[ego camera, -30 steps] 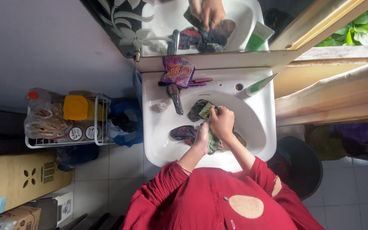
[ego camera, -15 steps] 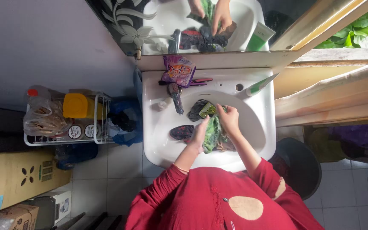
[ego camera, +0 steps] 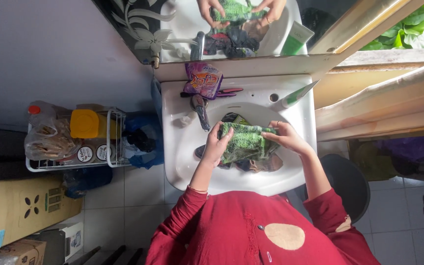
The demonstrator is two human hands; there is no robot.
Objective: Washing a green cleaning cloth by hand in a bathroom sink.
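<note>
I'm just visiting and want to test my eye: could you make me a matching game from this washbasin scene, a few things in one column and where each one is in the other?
Things:
1. green cloth
2. purple packet
3. yellow-capped container
4. green and white tube

Places:
A. in the wire rack beside the basin
B. stretched between the left hand and right hand over the basin
C. on the basin's back rim near the tap
D. lying at the basin's back corner, by the wooden frame

Pairs: 1-B, 2-C, 3-A, 4-D
</note>
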